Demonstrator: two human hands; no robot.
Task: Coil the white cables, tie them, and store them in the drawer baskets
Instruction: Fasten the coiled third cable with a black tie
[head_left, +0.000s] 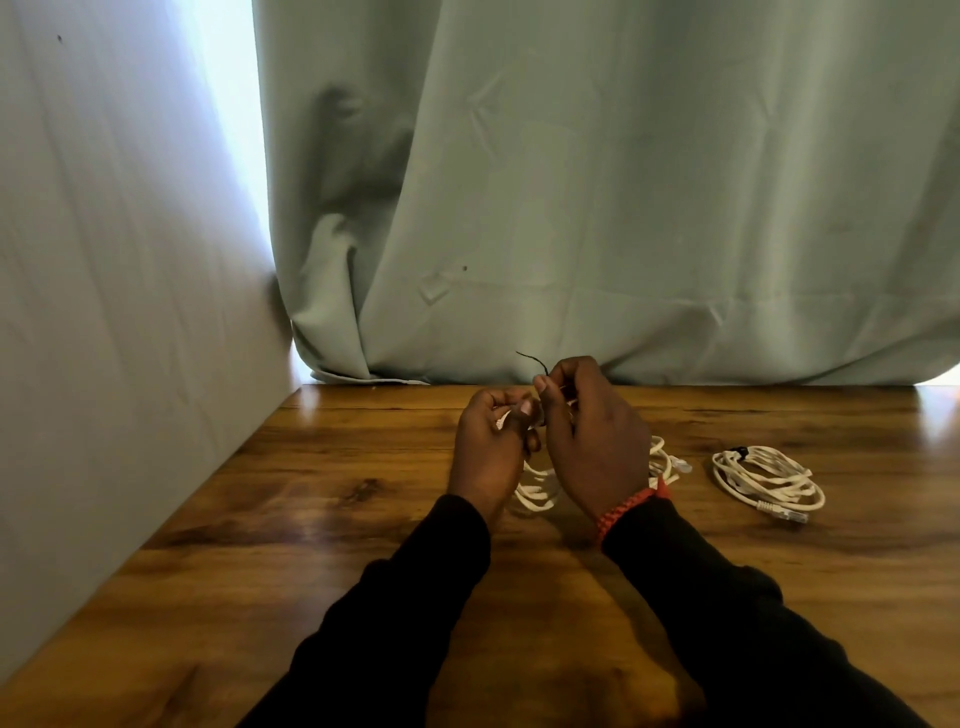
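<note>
Hands pinch stuff: left the cable to bunch loops, right a tie (probably for wrapping).

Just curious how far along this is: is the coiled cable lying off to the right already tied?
Yes, the coiled cable on the table has a dark tie around its upper left loops.

The desk is shiny brown wood with dark streaks and knots. Both cable coils are white — the tied coil has a small black tie. A thin black twist tie sticks up. The sleeves are black, the bracelet is orange-red — the curtain is plain pale green.
</note>
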